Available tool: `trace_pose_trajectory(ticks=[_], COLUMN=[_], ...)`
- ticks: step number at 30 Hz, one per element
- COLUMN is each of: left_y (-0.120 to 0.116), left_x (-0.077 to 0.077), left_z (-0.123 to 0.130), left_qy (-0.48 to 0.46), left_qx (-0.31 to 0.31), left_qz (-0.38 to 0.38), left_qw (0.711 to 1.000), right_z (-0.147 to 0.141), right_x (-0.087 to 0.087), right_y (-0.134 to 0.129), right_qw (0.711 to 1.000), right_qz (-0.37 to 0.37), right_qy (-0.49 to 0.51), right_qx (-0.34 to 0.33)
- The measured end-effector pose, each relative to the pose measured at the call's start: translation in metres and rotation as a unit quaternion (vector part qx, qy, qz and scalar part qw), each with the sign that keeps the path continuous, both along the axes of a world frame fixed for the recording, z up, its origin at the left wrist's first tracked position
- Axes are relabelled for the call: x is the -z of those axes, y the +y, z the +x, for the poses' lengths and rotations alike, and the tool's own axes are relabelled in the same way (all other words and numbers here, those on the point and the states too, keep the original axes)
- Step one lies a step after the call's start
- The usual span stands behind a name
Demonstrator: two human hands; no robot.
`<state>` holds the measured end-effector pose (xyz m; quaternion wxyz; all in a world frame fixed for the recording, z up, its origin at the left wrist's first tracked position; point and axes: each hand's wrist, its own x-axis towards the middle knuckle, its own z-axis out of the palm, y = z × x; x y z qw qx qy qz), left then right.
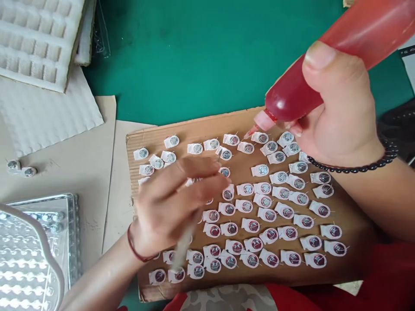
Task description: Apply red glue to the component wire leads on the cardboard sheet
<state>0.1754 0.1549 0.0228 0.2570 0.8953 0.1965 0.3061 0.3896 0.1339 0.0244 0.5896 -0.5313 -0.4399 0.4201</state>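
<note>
My right hand (340, 99) is wrapped round a squeeze bottle (292, 93) of red liquid, tilted down to the left. The bottle's thin nozzle (251, 131) points at a small round metal part with a white tab (246, 147). Lower left of it, my left hand (181, 198) is closed in a pinch on a thin light-coloured tool (184, 246), blurred by motion. Its tip is near another tabbed part (225, 153). Several such parts lie in rough rows on a brown cardboard sheet (181, 123); many in the lower rows show red rings. My left hand hides some.
White foam trays (32, 43) are stacked at the upper left. A clear plastic tray (32, 250) with metal parts sits at the lower left, below two loose parts (29, 172). A green surface (194, 56) lies behind the cardboard.
</note>
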Motion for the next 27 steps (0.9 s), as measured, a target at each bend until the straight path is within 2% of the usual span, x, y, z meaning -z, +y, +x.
trace_pose_trajectory(ticks=[3, 6, 11, 14, 16, 21, 27], left_y=[0.000, -0.004, -0.006, -0.003, -0.002, -0.003, -0.008], left_x=[-0.001, 0.004, 0.010, 0.010, 0.010, 0.011, 0.007], left_z=[0.007, 0.013, 0.013, 0.012, 0.011, 0.010, 0.012], left_qy=[0.047, 0.054, 0.059, 0.060, 0.067, 0.080, 0.136], left_qx=[0.081, 0.121, 0.128, 0.121, 0.116, 0.120, 0.135], left_qz=[0.115, 0.174, 0.160, 0.159, 0.158, 0.146, 0.143], left_qw=[0.989, 0.976, 0.977, 0.978, 0.978, 0.979, 0.971], right_z=[0.003, 0.004, 0.004, 0.000, -0.004, -0.011, -0.012], right_x=[0.003, 0.007, 0.013, 0.013, 0.012, 0.009, 0.016], right_y=[0.004, 0.005, 0.008, 0.010, 0.009, 0.006, 0.003], right_qw=[1.000, 1.000, 0.999, 0.999, 0.999, 0.999, 0.998], right_qz=[-0.007, 0.006, 0.022, 0.042, 0.028, -0.012, 0.027], right_qy=[0.025, 0.030, 0.046, 0.025, -0.011, -0.051, -0.050], right_qx=[0.001, 0.000, -0.018, 0.005, 0.028, 0.011, 0.012])
